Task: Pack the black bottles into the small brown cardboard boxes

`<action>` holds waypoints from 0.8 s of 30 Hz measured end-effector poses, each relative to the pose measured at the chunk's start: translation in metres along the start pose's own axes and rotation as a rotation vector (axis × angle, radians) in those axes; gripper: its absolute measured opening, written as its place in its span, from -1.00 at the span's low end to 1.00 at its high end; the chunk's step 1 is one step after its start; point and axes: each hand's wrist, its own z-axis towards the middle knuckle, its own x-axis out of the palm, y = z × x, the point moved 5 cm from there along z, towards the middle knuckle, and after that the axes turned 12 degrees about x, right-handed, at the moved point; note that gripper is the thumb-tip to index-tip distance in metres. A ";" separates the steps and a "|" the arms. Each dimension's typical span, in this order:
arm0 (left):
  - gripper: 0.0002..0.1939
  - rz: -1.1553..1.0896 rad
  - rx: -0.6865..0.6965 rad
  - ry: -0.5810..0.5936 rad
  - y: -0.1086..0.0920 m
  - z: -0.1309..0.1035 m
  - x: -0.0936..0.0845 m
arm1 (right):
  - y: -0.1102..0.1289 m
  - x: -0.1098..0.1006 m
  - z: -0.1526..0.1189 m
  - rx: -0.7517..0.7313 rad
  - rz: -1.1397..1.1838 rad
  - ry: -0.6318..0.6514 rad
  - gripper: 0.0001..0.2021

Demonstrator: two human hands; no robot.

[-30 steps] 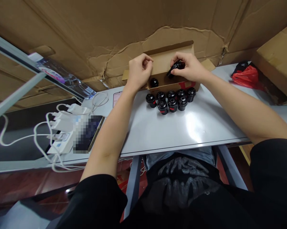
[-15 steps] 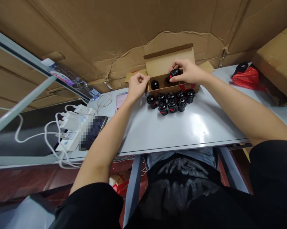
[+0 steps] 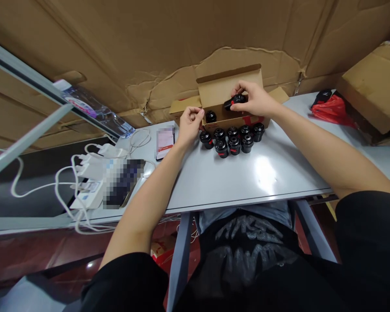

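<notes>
Right hand (image 3: 256, 99): clamped on canister (image 3: 235, 102) at box (image 3: 225, 121) opening.
Left hand (image 3: 188, 124): at box's left end; cannot tell whether gripping.
Other canisters (image 3: 234, 145): eight before box.

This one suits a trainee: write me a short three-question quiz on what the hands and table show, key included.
1. Multiple choice: what does the right hand grip at the open brown cardboard box? A, a clear plastic bottle; B, a shiny black cylindrical part; C, a white cable.
2. Count: how many black parts stand on the glossy pale tabletop in front of the box?
3. True or false: a crumpled red plastic bag lies right of the box.
Key: 1 B; 2 eight; 3 true.
</notes>
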 end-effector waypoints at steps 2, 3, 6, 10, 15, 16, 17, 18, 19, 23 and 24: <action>-0.02 0.002 0.001 0.000 -0.001 -0.003 0.000 | -0.001 0.000 0.001 -0.030 -0.010 0.015 -0.43; -0.08 0.002 -0.005 -0.001 -0.002 -0.004 0.000 | -0.002 0.000 0.001 -0.026 -0.007 0.026 -0.43; -0.26 -0.008 -0.044 -0.017 -0.004 -0.008 0.002 | -0.004 0.002 0.001 0.013 0.012 0.061 -0.38; -0.45 -0.008 -0.085 -0.045 -0.009 -0.013 0.004 | 0.001 0.002 -0.001 -0.003 0.020 0.046 -0.36; -0.51 0.012 -0.075 -0.059 -0.015 -0.015 0.004 | 0.009 0.000 -0.007 -0.038 -0.027 0.036 -0.51; -0.48 0.017 -0.066 -0.060 -0.016 -0.015 0.003 | 0.010 -0.001 -0.008 -0.050 -0.053 0.029 -0.55; -0.44 0.025 -0.053 -0.060 -0.016 -0.015 0.003 | 0.011 -0.001 -0.009 -0.061 -0.079 0.021 -0.59; -0.40 0.038 -0.034 -0.059 -0.017 -0.015 0.002 | 0.011 -0.002 -0.009 -0.069 -0.099 0.013 -0.62; -0.36 0.057 -0.009 -0.060 -0.018 -0.016 0.002 | 0.010 -0.002 -0.008 -0.072 -0.111 0.006 -0.63; -0.36 0.141 0.082 -0.080 -0.025 -0.017 0.000 | 0.002 0.000 -0.002 -0.062 -0.078 0.006 -0.54; -0.40 0.148 0.091 -0.092 -0.026 -0.018 0.000 | 0.000 0.001 0.000 -0.063 -0.060 0.014 -0.50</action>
